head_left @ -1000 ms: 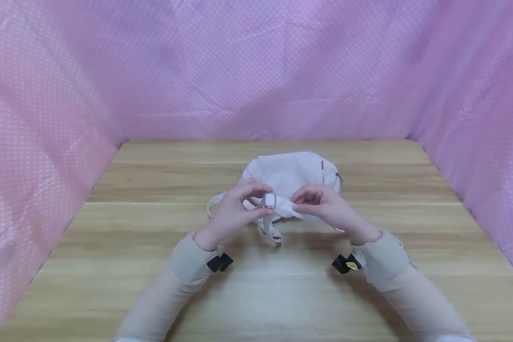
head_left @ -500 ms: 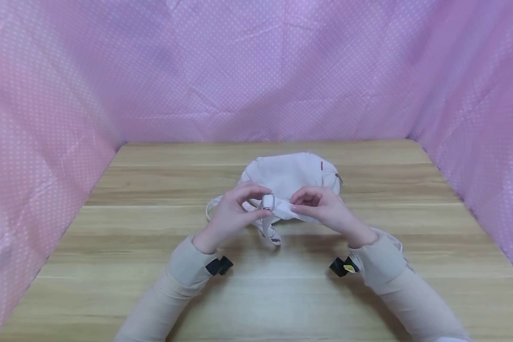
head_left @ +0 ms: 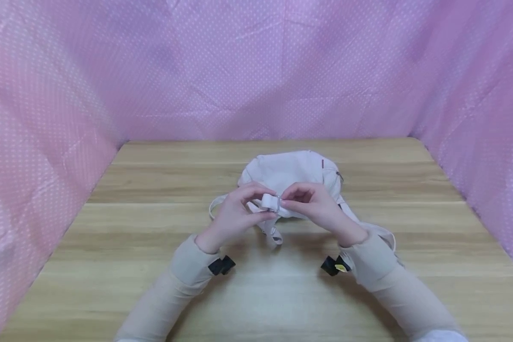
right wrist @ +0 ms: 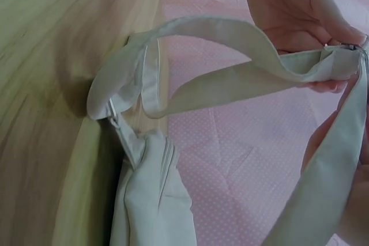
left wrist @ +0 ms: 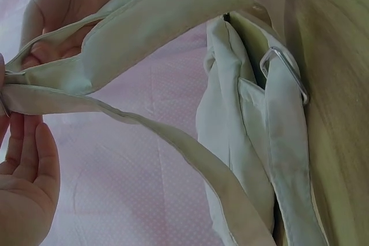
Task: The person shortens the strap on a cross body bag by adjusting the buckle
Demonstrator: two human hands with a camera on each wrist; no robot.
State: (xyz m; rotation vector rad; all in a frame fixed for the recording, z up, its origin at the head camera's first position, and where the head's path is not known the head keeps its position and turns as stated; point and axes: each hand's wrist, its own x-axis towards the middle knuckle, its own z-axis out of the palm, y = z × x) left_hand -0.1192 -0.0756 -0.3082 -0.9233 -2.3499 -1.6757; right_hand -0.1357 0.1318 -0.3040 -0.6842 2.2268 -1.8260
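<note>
A white fabric bag (head_left: pixel 288 168) with a small red tag lies on the table behind both hands. Just in front of it, my left hand (head_left: pixel 232 211) pinches a silver metal strap buckle (head_left: pixel 278 203) between thumb and fingertips. Close on the right, my right hand (head_left: pixel 316 205) pinches the white strap (head_left: pixel 270 202) at the buckle, fingertips nearly meeting the left hand's. The strap doubles through the buckle, as the right wrist view shows, and its slack loops down to the bag. Fingers partly cover the buckle.
Another metal ring (left wrist: pixel 285 73) sits on the strap beside the bag in the left wrist view. The wooden table (head_left: pixel 154 180) is edged by pink dotted cloth (head_left: pixel 256 71) at the back and sides. Loose strap (head_left: pixel 376 230) trails by the right forearm.
My right hand has moved left, up to the buckle. The strap between the hands has shortened, and a rounded fold shows left of the buckle. The left hand stays nearly still.
</note>
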